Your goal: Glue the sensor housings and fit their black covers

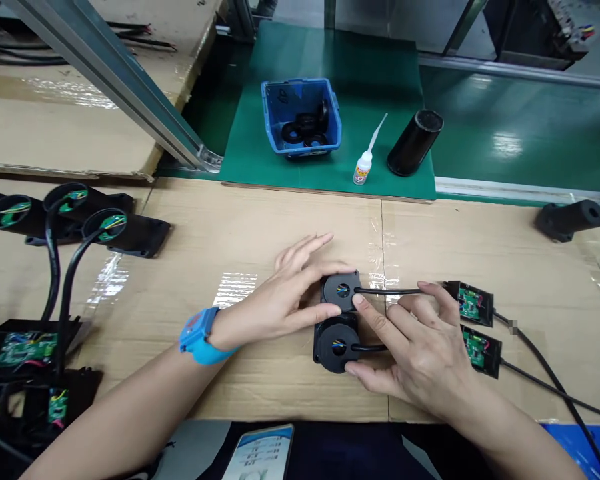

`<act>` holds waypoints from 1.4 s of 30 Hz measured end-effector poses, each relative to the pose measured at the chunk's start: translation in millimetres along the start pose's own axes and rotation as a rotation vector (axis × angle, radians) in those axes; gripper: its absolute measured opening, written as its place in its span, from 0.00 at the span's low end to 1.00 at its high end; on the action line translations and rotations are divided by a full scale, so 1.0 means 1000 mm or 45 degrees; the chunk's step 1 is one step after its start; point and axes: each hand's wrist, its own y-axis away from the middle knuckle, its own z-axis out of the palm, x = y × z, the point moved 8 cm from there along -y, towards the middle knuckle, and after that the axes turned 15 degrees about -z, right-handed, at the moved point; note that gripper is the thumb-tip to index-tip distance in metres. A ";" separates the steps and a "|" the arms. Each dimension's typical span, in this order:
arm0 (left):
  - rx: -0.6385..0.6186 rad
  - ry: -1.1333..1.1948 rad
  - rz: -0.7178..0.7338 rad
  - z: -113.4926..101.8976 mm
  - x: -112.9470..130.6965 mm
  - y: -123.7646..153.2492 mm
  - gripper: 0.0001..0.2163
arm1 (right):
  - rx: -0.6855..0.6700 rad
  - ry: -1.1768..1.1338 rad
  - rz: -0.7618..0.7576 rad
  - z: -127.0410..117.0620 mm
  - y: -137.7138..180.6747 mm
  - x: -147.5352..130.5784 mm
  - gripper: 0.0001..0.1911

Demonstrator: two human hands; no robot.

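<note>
Two black round housings lie side by side on the cardboard-covered bench, an upper housing [341, 291] and a lower housing [334, 345], each with a short black cable running right to an open case with a green circuit board [473, 303] [481, 351]. My left hand [293, 290], with a blue watch on its wrist, pinches the left edge of the upper housing between thumb and fingers. My right hand [420, 347] rests over both cables, its index fingertip pressing the upper housing and its thumb against the lower one.
A blue bin [303, 117] of black rings, a small glue bottle [364, 165] and a black cylinder [414, 142] stand on a green mat behind. Several similar cabled assemblies [55, 280] lie at the left. A black part [570, 219] sits far right. A phone [263, 453] lies near me.
</note>
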 end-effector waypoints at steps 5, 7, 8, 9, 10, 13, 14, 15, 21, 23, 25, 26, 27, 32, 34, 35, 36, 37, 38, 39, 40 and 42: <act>0.283 -0.307 0.205 -0.006 0.016 0.007 0.20 | -0.014 -0.038 0.020 0.003 0.003 0.000 0.40; 0.321 -0.393 0.236 -0.008 0.024 0.005 0.17 | -0.011 -0.043 0.025 0.003 0.003 -0.001 0.42; 0.320 -0.417 0.234 -0.009 0.027 0.003 0.15 | -0.008 -0.046 0.026 0.003 0.003 -0.001 0.42; 0.315 -0.430 0.222 -0.010 0.029 0.001 0.13 | -0.005 -0.046 0.028 0.003 0.002 -0.001 0.42; 0.318 -0.435 0.212 -0.011 0.030 -0.001 0.12 | -0.002 -0.045 0.031 0.003 0.001 -0.001 0.41; 0.364 -0.434 0.235 -0.010 0.029 -0.002 0.09 | 0.000 -0.045 0.026 0.003 0.000 -0.002 0.41; 0.393 -0.430 0.263 -0.009 0.028 0.000 0.10 | -0.003 -0.049 0.026 0.004 0.001 -0.001 0.41; 0.421 -0.430 0.298 -0.009 0.027 0.002 0.11 | -0.001 -0.057 0.026 0.004 0.001 -0.001 0.41; 0.505 -0.430 0.390 -0.011 0.032 0.012 0.13 | -0.003 -0.062 0.024 0.003 0.005 -0.003 0.41; 0.489 -0.428 0.398 -0.010 0.037 0.013 0.11 | -0.044 -0.066 0.031 0.006 0.007 -0.004 0.41; 0.451 -0.421 0.388 -0.008 0.039 0.013 0.10 | -0.066 -0.074 0.032 0.009 0.008 -0.005 0.43; 0.426 -0.411 0.369 -0.006 0.039 0.012 0.09 | -0.070 -0.074 0.028 0.010 0.008 -0.005 0.43; 0.407 -0.398 0.350 -0.004 0.038 0.012 0.09 | -0.072 -0.071 0.026 0.011 0.009 -0.005 0.44; 0.340 -0.355 0.325 0.001 0.035 0.010 0.11 | 0.002 -0.063 0.044 0.007 0.011 -0.003 0.45; 0.333 -0.332 0.325 0.001 0.035 0.009 0.11 | 0.106 -0.015 -0.020 -0.002 0.011 -0.012 0.40; 0.327 -0.324 0.317 0.000 0.035 0.009 0.12 | 0.159 0.018 -0.077 -0.007 0.011 -0.019 0.35; 0.319 -0.320 0.309 0.000 0.035 0.008 0.12 | 0.211 0.049 -0.121 -0.011 0.012 -0.027 0.30; 0.308 -0.321 0.298 0.000 0.035 0.007 0.12 | 0.248 0.072 -0.145 -0.013 0.013 -0.033 0.24; 0.293 -0.322 0.283 0.000 0.035 0.007 0.12 | 0.266 0.086 -0.154 -0.014 0.014 -0.038 0.20; 0.274 -0.322 0.268 0.000 0.035 0.006 0.12 | 0.270 0.095 -0.160 -0.014 0.016 -0.042 0.18; 0.252 -0.320 0.254 0.001 0.035 0.005 0.11 | 0.270 0.100 -0.157 -0.013 0.017 -0.045 0.18; 0.216 -0.306 0.231 0.001 0.036 0.005 0.10 | 0.267 0.096 -0.160 -0.011 0.018 -0.051 0.19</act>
